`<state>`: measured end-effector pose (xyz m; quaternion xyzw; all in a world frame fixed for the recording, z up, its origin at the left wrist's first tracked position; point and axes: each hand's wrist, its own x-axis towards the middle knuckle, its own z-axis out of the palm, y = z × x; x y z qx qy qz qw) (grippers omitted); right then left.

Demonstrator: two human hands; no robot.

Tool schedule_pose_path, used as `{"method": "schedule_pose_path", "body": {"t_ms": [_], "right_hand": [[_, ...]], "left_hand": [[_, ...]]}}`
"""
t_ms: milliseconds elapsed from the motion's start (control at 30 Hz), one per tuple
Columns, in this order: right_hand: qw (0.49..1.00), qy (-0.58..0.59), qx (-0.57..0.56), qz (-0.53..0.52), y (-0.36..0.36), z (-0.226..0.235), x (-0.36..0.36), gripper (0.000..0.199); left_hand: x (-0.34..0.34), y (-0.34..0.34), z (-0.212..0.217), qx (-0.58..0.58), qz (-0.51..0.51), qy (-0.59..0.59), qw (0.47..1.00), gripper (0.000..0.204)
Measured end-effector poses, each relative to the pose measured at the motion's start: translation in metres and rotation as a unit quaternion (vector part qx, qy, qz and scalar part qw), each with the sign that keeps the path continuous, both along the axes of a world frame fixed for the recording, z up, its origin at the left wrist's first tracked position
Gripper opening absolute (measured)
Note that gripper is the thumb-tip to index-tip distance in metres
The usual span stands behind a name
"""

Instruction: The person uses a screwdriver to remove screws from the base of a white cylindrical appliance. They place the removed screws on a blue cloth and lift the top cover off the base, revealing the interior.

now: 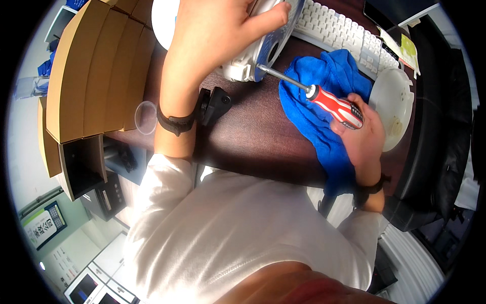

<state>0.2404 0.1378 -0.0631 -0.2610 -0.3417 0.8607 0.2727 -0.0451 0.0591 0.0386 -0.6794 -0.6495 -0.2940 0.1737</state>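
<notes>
At the top edge, a white plastic appliance (238, 70) with a bluish face and a dark oval opening stands tilted on the table. My left hand (228, 28) lies over it, gripping its upper part with the thumb stretched across; the other fingers are mostly out of sight. My right hand (362, 131) is closed round a screwdriver (331, 104) with a red and white striped handle. Its metal shaft points up and left, and the tip meets the appliance's lower rim. Under the screwdriver and beside my right hand lies a crumpled blue cloth (306, 121).
A white keyboard (339, 35) lies behind the cloth. To the right sits a shallow white plastic cover (392, 96) near a black chair (430, 137). Cardboard boxes (96, 76) line the left side, with a clear round lid (146, 117) beside them on the dark table (248, 137).
</notes>
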Motion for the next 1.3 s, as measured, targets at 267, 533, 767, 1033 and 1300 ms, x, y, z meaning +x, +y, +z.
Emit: {"method": "schedule_pose_path", "body": {"t_ms": [267,533,767,1033,1300], "right_hand": [[0.985,-0.096,-0.046,0.135,0.005,0.009,-0.005,0.037],[0.634,-0.150,0.759,-0.007,0.020,0.018,0.016,0.049],[0.991,-0.067,0.084,0.074,0.010,0.012,0.008,0.045],[0.932,-0.146,0.081,0.323,0.031,0.037,0.005,0.040],[0.540,-0.152,0.827,-0.036,0.015,0.041,0.002,0.033]], "left_hand": [[0.005,-0.002,0.003,-0.016,0.011,-0.012,1.000,0.047],[0.001,0.000,-0.001,-0.003,0.009,0.003,1.000,0.047],[0.000,0.000,0.001,-0.015,0.024,0.012,1.000,0.046],[-0.001,0.000,0.000,0.002,0.002,-0.002,1.000,0.046],[-0.001,-0.001,0.001,-0.028,0.028,0.009,0.999,0.047]]}}
